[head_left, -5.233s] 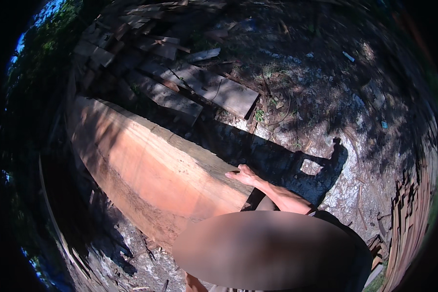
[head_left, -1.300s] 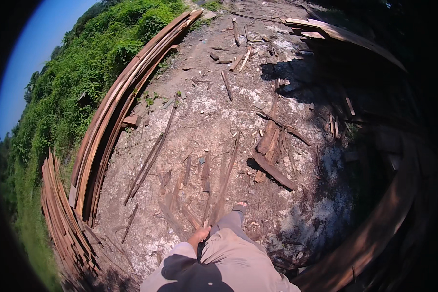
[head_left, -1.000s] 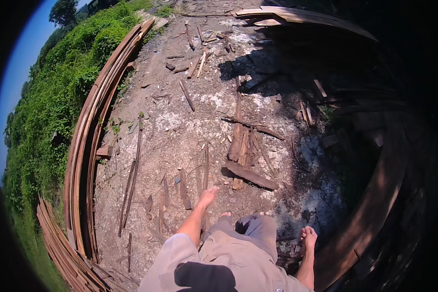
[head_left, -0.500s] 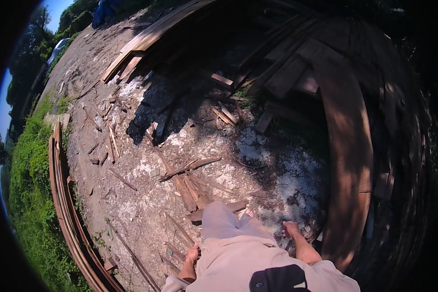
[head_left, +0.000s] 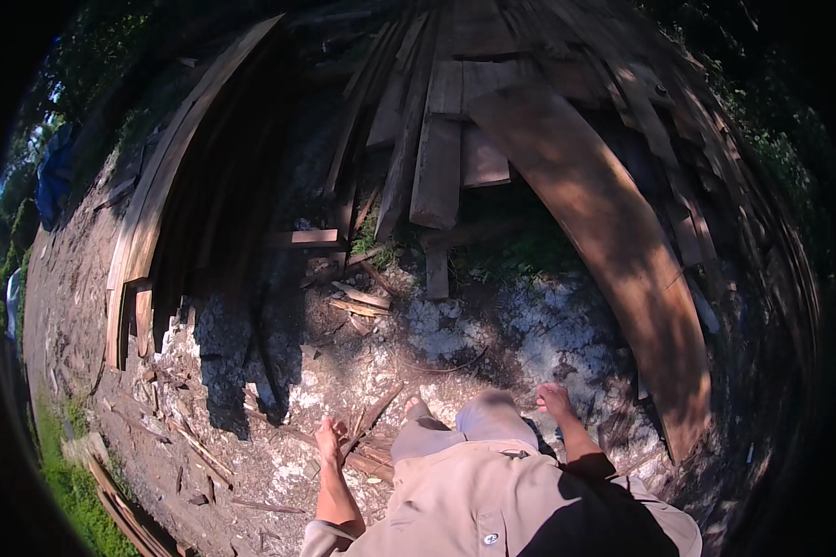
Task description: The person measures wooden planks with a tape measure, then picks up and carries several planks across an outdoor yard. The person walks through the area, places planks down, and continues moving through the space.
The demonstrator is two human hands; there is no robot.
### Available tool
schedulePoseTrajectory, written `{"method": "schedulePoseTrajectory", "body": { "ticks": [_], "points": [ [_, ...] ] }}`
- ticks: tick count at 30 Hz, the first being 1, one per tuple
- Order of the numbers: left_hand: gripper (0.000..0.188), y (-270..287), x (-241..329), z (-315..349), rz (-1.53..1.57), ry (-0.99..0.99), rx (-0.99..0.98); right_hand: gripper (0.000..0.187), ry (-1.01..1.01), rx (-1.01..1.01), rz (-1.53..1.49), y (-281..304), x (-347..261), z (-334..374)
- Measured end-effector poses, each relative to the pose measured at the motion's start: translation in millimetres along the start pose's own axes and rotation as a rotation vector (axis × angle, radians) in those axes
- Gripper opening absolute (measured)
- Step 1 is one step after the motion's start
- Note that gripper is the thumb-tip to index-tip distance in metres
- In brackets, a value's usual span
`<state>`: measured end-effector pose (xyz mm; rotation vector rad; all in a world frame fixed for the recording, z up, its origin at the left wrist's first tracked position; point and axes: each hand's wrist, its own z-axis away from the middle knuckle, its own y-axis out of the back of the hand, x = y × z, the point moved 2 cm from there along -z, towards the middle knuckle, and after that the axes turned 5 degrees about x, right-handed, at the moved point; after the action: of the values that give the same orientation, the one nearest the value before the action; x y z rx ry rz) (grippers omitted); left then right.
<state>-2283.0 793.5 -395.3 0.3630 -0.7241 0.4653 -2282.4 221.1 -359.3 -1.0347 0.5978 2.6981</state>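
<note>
My left hand (head_left: 330, 439) hangs in front of my left side, above the littered ground, with its fingers loosely bent and apart and nothing in them. Beside it on the ground lie broken wood strips (head_left: 376, 408). To the right, my right hand (head_left: 555, 399) is held low with its fingers curled in, and no object shows in it. It is nearest to a long wide brown plank (head_left: 613, 213) that leans down from the lumber stack, but does not touch it. Part of my bare foot (head_left: 412, 405) shows between the hands.
Stacked boards (head_left: 437, 167) jut toward me ahead. Another lumber pile (head_left: 158, 204) stands at the left, its near side in deep shadow. Short wood scraps (head_left: 360, 302) litter the pale ground. Long strips (head_left: 125, 511) lie beside green plants at lower left. A blue tarp (head_left: 56, 172) shows far left.
My view has turned right, so the lumber stacks have shifted left and the boards ahead show more fully. My left hand has risen and swung forward; my legs have changed position.
</note>
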Motion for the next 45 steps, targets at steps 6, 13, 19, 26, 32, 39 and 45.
{"method": "schedulePoseTrajectory", "body": {
  "ticks": [6,13,19,26,32,39,45],
  "points": [
    [0.038,-54.6,161.5,-98.2,-0.180,-0.094,-0.109,0.026,-0.119,0.048,-0.044,-50.0,-16.0,-2.7],
    [0.050,-187.8,143.6,-134.0,-0.681,-0.005,-0.235,0.029,-0.266,0.175,0.024,-47.1,32.5,-70.8],
    [0.068,-290.7,150.3,-110.2,-0.782,0.089,-0.401,0.027,-0.299,0.112,-0.595,-7.2,-46.9,-152.1],
    [0.076,-431.1,269.0,-133.5,-0.828,-0.226,-0.495,0.038,-0.007,0.439,-0.715,73.8,-184.5,-245.2],
    [0.070,-551.0,347.4,-139.8,-0.946,-0.515,-0.561,0.044,-0.093,0.537,-0.919,99.9,-175.0,-247.2],
    [0.058,-628.5,407.9,-185.1,-0.787,-0.603,-0.453,0.041,-0.408,0.550,-1.302,31.4,-75.2,-238.6],
    [0.058,-694.9,478.6,-209.0,-0.654,-0.554,-0.480,0.048,-0.109,0.116,-1.658,19.4,-99.5,-277.8]
  ]
}}
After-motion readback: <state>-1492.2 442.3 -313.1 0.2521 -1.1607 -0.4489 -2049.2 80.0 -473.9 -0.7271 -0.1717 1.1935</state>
